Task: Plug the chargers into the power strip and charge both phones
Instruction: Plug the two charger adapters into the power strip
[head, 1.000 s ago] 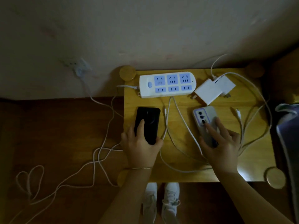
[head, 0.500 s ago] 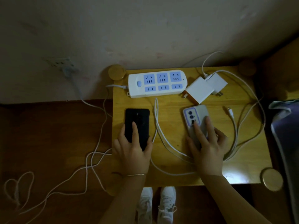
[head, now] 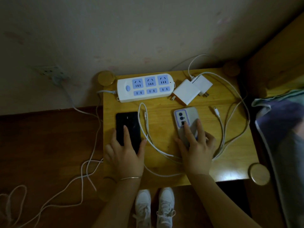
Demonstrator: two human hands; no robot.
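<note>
A white power strip (head: pixel 144 88) with blue sockets lies at the back of the small wooden table (head: pixel 164 109), every socket empty. Two white charger bricks (head: pixel 185 94) (head: pixel 203 84) lie unplugged just right of it. My left hand (head: pixel 126 152) grips a black phone (head: pixel 127 122) lying face down. My right hand (head: pixel 195 145) grips a grey phone (head: pixel 185 115) in a purple-trimmed case. White cables loop between the phones; one loose plug end (head: pixel 145 115) lies beside the black phone, another (head: pixel 216 111) right of the grey phone.
A wall outlet (head: pixel 49 71) at the left holds a plug, and white cord (head: pixel 85 170) trails over the dark wooden floor. A bed with a blue cover (head: pixel 283 129) is at the right. My white shoes (head: pixel 154 206) stand below the table's front edge.
Both hands stay on their phones. The view has shifted a little between frames; the phones, strip and chargers lie where they were.
</note>
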